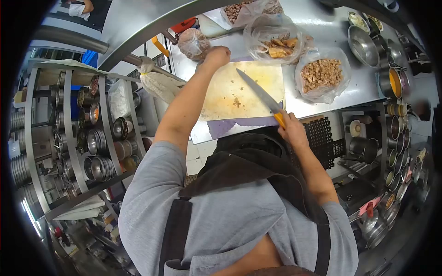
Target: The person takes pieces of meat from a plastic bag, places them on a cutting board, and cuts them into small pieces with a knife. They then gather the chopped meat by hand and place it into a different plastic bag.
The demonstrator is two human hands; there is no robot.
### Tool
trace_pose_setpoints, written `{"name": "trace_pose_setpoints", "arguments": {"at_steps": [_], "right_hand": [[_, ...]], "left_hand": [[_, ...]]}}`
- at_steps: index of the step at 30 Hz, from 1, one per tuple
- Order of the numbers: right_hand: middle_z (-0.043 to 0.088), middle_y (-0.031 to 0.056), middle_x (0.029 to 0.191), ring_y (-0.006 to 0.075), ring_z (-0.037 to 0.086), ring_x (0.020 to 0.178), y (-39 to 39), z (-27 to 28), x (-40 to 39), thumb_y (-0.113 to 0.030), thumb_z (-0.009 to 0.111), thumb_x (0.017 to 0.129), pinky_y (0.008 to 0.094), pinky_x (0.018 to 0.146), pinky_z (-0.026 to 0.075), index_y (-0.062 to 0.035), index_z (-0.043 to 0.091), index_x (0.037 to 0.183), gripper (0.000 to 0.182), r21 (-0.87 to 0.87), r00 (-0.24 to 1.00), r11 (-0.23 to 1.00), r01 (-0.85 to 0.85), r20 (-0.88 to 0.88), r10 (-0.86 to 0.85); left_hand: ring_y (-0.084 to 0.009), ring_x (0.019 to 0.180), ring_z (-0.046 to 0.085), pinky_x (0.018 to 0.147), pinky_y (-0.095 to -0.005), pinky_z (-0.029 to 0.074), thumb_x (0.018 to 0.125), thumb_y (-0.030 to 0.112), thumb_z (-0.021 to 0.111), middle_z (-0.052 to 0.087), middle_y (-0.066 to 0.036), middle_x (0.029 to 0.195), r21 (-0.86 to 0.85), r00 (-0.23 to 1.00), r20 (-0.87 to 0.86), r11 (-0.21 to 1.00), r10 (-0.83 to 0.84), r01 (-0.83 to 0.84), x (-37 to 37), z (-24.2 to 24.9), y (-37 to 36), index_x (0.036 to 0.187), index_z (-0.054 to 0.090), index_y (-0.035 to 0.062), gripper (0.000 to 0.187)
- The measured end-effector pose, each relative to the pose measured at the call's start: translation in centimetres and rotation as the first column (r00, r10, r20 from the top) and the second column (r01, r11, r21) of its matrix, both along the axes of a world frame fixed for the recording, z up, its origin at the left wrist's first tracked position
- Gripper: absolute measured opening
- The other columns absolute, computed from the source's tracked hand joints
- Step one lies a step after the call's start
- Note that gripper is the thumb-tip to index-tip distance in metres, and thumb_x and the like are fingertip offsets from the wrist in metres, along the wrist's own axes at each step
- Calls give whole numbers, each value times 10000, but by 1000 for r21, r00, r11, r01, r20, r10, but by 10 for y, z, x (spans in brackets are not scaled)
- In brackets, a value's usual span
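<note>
A large knife [260, 92] with a yellow handle is in my right hand [294, 131], its blade slanting up and left over the pale cutting board [262, 76]. Small brown scraps [236, 102] lie on the board. At the board's top left corner my left hand [217, 57] has its fingers curled; what they hold, if anything, is hidden. Beside it sits a plastic bag of brownish food [193, 43]. An open bag with larger browned pieces [280, 47] stands beyond the board, and a bag of diced brown pieces [321, 74] is to its right.
A purple cloth [222, 128] shows under the board. Metal bowls [363, 45] and a container of orange liquid [394, 83] stand at the table's right. A whitish cloth [159, 84] hangs from a rail on the left. Another bag of food [237, 13] lies at the back.
</note>
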State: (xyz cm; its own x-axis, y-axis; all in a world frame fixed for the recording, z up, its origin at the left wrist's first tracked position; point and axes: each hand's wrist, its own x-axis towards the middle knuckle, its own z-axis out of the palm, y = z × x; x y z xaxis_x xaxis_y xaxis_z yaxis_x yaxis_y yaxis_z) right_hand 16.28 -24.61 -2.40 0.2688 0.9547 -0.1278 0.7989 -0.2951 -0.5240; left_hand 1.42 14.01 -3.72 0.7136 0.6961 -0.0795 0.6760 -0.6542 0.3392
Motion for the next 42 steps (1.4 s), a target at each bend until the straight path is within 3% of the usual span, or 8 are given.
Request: {"name": "trace_pose_setpoints", "arguments": {"at_steps": [9,18,20,23,26,33,36,42], "right_hand": [[637,192,1050,403,618,966,-52,34,-8,-58,658,749,455,849,508,-48,609,1198,453,79,958,968,238,-184,-220],[646,194,1044,392,624,980,-63,26,-17,-45,648,756,439,866,503,-26,613,1188,433,76,901,914,398,-223,-373],[646,195,1044,392,624,983,-60,25,-18,-45,647,758,439,867,503,-26,613,1190,434,56,903,920,387,-226,-366],[643,194,1040,393,624,969,-52,24,-18,-49,653,759,443,860,504,-31,612,1195,438,47,915,931,361,-212,-344],[637,193,1028,398,624,951,-47,23,-24,-55,665,761,447,844,506,-38,611,1196,438,72,933,943,325,-187,-307],[630,196,1006,405,619,928,-47,27,-36,-55,675,763,451,818,508,-42,613,1191,433,46,955,977,210,-224,-195],[634,193,1012,406,620,924,-52,25,-31,-53,670,761,454,816,509,-42,616,1187,430,89,960,976,200,-218,-177],[643,195,1022,406,624,929,-29,21,-20,-98,654,781,466,818,513,-50,617,1187,411,114,972,971,211,-126,-197]], "left_hand": [[-343,1013,654,910,-434,514,830,194,562,698,-165,1059,80,999,-34,997,-12,15,20,-38,2,944,716,77,225],[-290,935,689,845,-386,538,807,196,655,719,-140,987,-260,976,129,956,173,-135,15,-17,16,1016,724,92,244],[-271,924,691,827,-373,538,818,189,656,723,-127,979,-541,969,246,830,7,132,12,-25,18,1050,711,92,257],[-283,920,687,814,-387,536,806,152,650,723,-126,968,-166,974,160,968,-160,187,15,-29,4,1065,701,89,271],[-300,927,682,817,-402,533,802,112,627,720,-135,968,-98,971,84,967,-226,233,22,-18,-4,1051,703,87,262],[-325,915,681,834,-407,531,796,143,621,716,-161,964,-113,980,137,980,-147,163,11,-19,-20,950,731,72,202],[-345,888,680,835,-409,531,803,170,606,716,-161,932,-338,945,64,884,-322,324,-18,-6,-26,918,739,82,197],[-329,946,670,849,-416,528,806,163,590,715,-145,969,-41,997,-27,997,-73,71,-22,-13,12,931,730,91,201]]}}
